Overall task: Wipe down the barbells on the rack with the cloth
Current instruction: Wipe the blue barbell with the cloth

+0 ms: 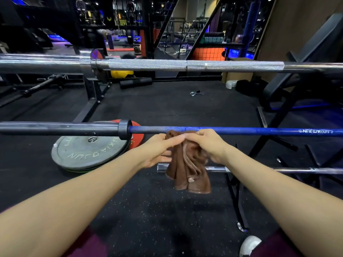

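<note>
Nearest, my left hand and right hand both have fingers curled on the brown cloth, bunched against the blue barbell just beside its collar. I judge wiping is underway; next calls for sliding rightward. Beyond, the chrome barbell waits.

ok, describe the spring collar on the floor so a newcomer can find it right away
Start at the silver barbell across the top of the view and look down to the black floor mat beyond the blue barbell. The spring collar lies there alone: a small chrome ring with dark handles, far smaller than the weight plates at left.
</note>
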`<state>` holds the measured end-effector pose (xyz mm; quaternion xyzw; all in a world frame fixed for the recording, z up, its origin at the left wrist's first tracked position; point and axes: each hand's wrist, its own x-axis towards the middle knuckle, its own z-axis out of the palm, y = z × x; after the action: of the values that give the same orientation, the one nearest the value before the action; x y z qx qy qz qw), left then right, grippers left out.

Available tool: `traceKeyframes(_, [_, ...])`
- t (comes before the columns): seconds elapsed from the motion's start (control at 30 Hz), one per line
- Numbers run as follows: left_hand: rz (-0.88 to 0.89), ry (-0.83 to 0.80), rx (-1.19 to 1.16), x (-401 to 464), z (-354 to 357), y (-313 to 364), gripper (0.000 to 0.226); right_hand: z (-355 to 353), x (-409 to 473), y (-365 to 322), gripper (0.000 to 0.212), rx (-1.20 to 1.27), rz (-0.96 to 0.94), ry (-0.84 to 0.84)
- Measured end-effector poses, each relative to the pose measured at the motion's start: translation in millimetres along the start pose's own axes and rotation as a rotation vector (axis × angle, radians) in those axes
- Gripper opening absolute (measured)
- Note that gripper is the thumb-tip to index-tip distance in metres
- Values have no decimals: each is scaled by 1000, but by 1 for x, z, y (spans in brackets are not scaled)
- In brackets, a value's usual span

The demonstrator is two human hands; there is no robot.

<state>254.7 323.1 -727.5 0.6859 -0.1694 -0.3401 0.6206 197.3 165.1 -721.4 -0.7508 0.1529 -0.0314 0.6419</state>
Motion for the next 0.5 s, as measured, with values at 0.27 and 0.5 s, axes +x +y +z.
traceKeyframes(0.27, [115,245,-106,19,-7,2,19,2,14,-16,33,431,111,-132])
traceKeyframes(0.5, [144,389,-254,59,-27,27,21,-12,59,2,25,-361,-112,234])
